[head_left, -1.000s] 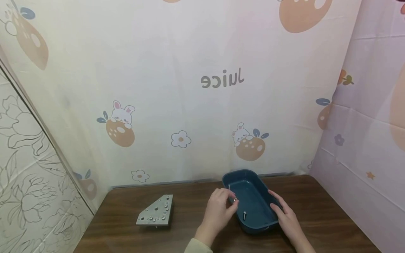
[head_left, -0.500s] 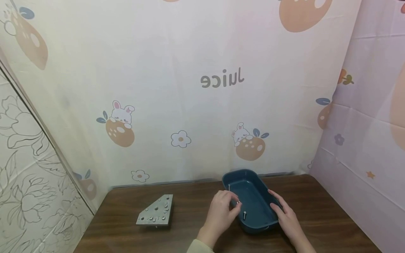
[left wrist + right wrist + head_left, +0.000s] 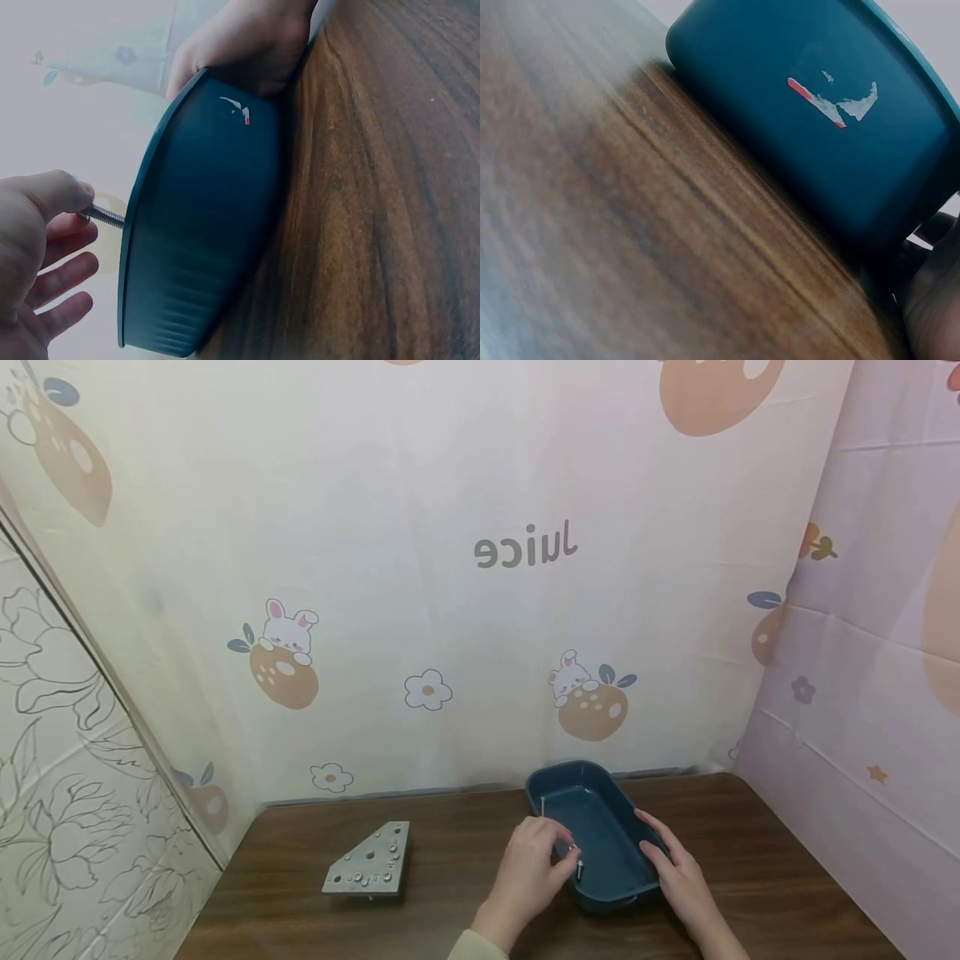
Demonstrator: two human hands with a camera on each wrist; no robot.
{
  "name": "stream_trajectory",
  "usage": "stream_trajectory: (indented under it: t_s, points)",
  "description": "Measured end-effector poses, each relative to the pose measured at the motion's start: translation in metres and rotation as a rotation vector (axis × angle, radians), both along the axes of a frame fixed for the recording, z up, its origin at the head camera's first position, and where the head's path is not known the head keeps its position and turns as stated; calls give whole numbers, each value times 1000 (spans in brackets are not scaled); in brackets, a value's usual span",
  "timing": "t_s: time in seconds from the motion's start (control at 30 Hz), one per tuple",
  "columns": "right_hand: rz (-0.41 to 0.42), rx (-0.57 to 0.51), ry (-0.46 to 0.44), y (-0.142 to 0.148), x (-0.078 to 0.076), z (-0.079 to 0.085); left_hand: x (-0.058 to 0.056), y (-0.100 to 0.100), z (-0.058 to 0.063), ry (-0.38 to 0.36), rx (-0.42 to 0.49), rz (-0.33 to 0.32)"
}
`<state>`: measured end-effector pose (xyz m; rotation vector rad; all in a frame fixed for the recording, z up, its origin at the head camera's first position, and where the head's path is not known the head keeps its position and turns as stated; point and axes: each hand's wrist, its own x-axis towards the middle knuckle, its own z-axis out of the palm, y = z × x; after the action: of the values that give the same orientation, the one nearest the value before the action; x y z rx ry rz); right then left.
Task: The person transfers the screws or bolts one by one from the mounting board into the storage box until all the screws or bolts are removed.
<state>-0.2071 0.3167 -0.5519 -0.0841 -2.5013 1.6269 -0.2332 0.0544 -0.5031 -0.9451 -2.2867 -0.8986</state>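
Metal screw [image 3: 103,216], partly hidden, sits pinched in left fingers [image 3: 66,192]; right fingers [image 3: 663,832] grip tray [image 3: 597,835].

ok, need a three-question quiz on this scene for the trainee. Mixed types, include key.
1. Which hand grips the side of the blue tray? A) left B) right C) neither
2. True or false: the metal plate lies inside the blue tray.
3. Fill in: in the left wrist view, the thumb and finger of the left hand pinch a threaded metal ____.

Key:
1. B, the right hand.
2. False; the metal plate is on the table, apart from the blue tray.
3. Screw.
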Motion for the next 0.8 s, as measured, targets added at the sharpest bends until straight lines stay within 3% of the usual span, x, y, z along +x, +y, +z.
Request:
stream_trajectory:
  t_s: [0.53, 0.8]
  points:
    - [10, 16, 18, 0, 2, -1, 2, 1, -6, -6, -55, -7]
    - [17, 15, 27, 0, 1, -1, 2, 0, -6, -57, -91, -29]
